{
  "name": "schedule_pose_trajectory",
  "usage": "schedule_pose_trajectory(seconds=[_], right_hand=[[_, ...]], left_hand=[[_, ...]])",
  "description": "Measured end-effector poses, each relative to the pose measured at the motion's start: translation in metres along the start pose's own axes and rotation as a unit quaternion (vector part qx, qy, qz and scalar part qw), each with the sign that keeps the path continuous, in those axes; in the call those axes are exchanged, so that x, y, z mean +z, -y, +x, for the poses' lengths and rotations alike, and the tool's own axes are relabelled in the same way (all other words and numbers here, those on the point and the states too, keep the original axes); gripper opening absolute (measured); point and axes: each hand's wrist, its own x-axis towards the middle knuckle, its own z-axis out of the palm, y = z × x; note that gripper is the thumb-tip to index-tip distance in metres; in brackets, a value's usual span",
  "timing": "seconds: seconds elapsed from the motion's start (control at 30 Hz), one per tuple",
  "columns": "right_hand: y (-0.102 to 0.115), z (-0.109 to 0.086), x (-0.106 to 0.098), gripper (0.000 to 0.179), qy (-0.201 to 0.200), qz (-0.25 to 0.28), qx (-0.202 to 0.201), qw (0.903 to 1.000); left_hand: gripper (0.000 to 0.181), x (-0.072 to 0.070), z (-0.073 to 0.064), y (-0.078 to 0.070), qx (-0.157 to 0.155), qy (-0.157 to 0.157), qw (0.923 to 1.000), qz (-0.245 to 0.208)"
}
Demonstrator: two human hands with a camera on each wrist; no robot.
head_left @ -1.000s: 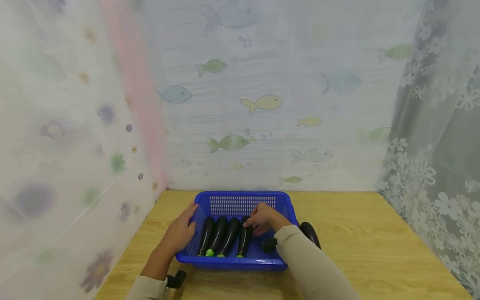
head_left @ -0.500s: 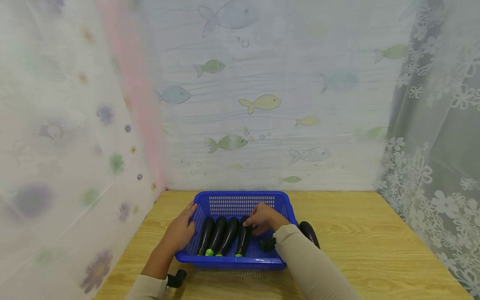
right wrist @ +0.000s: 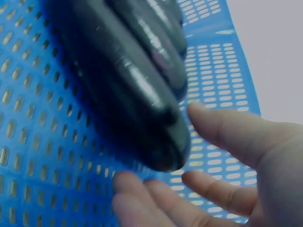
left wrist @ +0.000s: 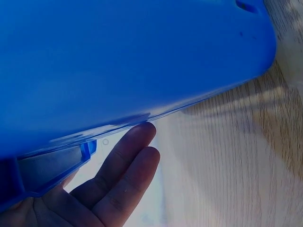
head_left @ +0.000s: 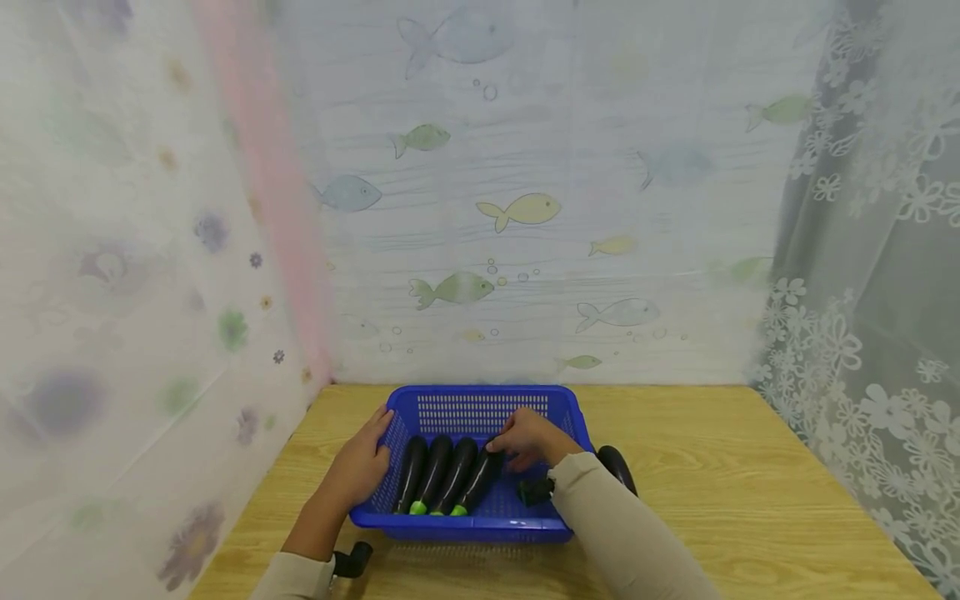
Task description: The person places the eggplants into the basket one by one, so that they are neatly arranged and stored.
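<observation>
A blue perforated plastic basket (head_left: 517, 523) holds several dark eggplants (head_left: 437, 475) lying side by side, green stem ends toward the front. My right hand (head_left: 531, 437) is inside it, at the far end of the rightmost eggplant (head_left: 478, 482), which leans against its neighbour. In the right wrist view, thumb and fingers are spread around that eggplant's rounded end (right wrist: 165, 142), with a gap between. My left hand (head_left: 362, 467) rests on the basket's left rim; in the left wrist view its straight fingers (left wrist: 130, 182) touch the basket's outside.
Another eggplant (head_left: 617, 471) lies on the wooden table (head_left: 720, 492) just right of the basket, partly hidden by the right sleeve (head_left: 615, 525). A black wrist camera (head_left: 352, 559) shows at the left cuff. A fish-patterned curtain (head_left: 525, 333) hangs behind the table.
The rightmost eggplant has swung its green stem end leftward and now lies close against its neighbour. My right hand has barely moved; the left stays on the rim.
</observation>
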Motion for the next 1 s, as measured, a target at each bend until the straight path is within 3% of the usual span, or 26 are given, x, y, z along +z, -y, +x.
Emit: schedule_pose_trajectory(seconds=[0.47, 0.73, 1.0], right_hand=[[0.009, -0.013, -0.018, 0.056, -0.008, -0.041, -0.039, 0.9984], [0.011, -0.025, -0.033, 0.054, -0.019, -0.048, -0.088, 0.9948], [0.010, -0.035, -0.046, 0.051, -0.016, -0.031, -0.107, 0.9936]], left_hand=[[0.063, 0.002, 0.002, 0.001, -0.007, -0.006, 0.9998, -0.017], [0.064, 0.001, 0.001, 0.002, -0.014, -0.004, 0.9998, -0.015], [0.063, 0.000, 0.002, 0.003, -0.014, 0.000, 0.9998, -0.015]])
